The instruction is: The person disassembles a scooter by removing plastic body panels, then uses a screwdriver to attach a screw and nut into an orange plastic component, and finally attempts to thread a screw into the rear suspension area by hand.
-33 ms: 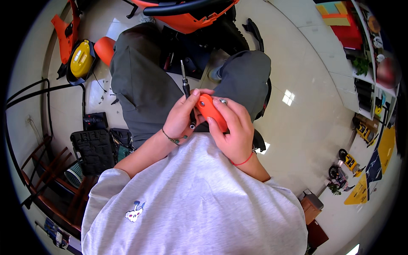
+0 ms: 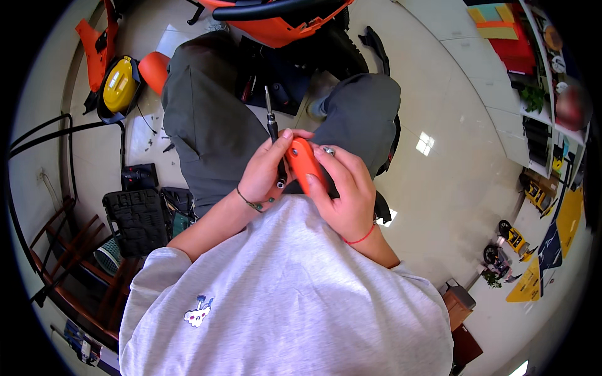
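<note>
A: Is anything moving since the earlier frame?

B: Hardly. Both hands are keeping the same pose over the lap, and the orange part is staying between them. The two frames are matching closely.

A: What is the left hand (image 2: 263, 172) doing?

B: It is closing around a screwdriver (image 2: 271, 125), whose dark handle is running up past the fingers, with the thin metal shaft pointing away from the person toward the orange machine body (image 2: 276, 25) at the top.

A: And the right hand (image 2: 343, 191)?

B: It is curling around the orange part (image 2: 303, 164), thumb and fingers gripping its edges. A small silvery piece (image 2: 328, 150) is showing at the fingertips; what it is cannot be told.

A: How is the part looking?

B: It is a smooth, bright orange plastic piece, elongated and rounded, lying slanted between the two hands, just above the grey shirt (image 2: 282, 288) and over the grey trousers (image 2: 207, 119).

A: Anything nearby?

B: A yellow helmet (image 2: 119, 84) is lying on the floor at the left, and a black tool case (image 2: 135, 219) is sitting below it.
</note>
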Demonstrator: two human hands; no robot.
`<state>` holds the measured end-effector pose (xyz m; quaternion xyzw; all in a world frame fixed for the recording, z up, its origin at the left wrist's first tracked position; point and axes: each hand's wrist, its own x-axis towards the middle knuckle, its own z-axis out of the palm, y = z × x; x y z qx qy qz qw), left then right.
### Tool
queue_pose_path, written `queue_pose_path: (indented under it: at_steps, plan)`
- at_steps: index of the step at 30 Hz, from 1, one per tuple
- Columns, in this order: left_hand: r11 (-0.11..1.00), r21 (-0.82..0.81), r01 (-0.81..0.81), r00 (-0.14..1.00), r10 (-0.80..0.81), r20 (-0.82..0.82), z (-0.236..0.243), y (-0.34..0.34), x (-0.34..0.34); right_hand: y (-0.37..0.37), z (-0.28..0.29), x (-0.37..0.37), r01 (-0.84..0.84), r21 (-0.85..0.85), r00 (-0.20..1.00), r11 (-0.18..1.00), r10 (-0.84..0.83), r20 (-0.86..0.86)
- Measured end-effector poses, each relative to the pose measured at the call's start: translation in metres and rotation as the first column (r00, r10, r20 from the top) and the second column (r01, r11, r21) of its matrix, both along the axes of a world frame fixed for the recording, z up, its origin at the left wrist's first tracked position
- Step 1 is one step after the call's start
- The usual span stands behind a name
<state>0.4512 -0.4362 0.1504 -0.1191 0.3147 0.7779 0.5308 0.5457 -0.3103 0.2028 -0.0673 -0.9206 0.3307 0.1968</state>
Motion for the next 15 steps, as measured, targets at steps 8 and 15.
queue_pose_path:
  at_steps: [8,15]
  plan:
    - [0.960,-0.098,0.263,0.958,-0.272,-0.094,0.014,-0.001,-0.013,0.006,-0.010,0.012,0.097,-0.576,0.974,0.812,0.040,0.221]
    - [0.945,-0.155,0.289,0.956,-0.294,-0.010,0.019,0.003,-0.010,0.004,-0.023,0.010,0.239,-0.717,0.964,0.655,-0.073,0.255]
